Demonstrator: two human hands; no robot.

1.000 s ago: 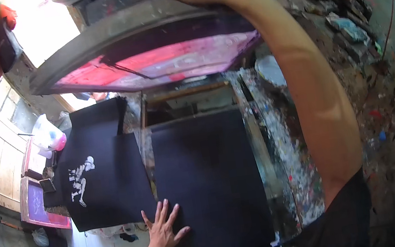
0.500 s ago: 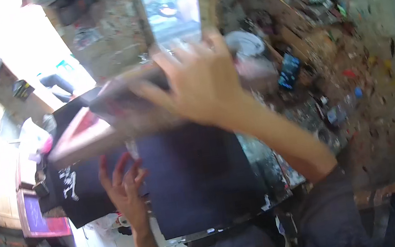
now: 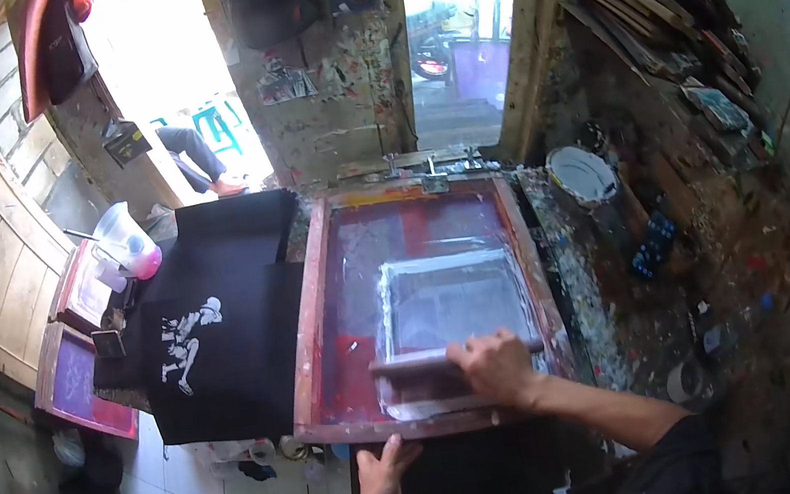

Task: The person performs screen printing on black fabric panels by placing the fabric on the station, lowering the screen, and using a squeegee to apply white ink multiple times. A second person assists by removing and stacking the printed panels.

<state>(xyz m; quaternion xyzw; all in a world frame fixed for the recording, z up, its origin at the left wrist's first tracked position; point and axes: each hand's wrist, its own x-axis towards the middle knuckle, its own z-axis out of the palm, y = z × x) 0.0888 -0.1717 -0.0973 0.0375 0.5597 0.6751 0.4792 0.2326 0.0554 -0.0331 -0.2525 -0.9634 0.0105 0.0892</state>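
Observation:
A wooden-framed printing screen (image 3: 305, 361) lies flat on the bench before me, its mesh stained red and purple. White ink lines the edges of a pale rectangle on the mesh. Toward the near end of that rectangle, my right hand (image 3: 498, 369) is closed around a squeegee (image 3: 412, 366), which lies crosswise on the mesh. My left hand (image 3: 384, 476) is at the screen's near edge, its fingers stretched out and its fingertips at the wood. Black fabric (image 3: 438, 478) shows below the near edge. To the left lies black fabric with a white printed figure (image 3: 191, 341).
Hinge clamps (image 3: 433, 181) stand at the screen's far end. An ink-smeared white lid (image 3: 582, 175) and a roll of tape (image 3: 683, 380) are at the right. A plastic jug (image 3: 126, 239) and a smaller screen (image 3: 81, 387) stand left. Somebody's leg (image 3: 192, 154) shows in the doorway.
The screen, raised and tilted before, now lies flat. My right hand has moved from the raised screen onto the squeegee. My left hand is now at the near edge. The view has shifted.

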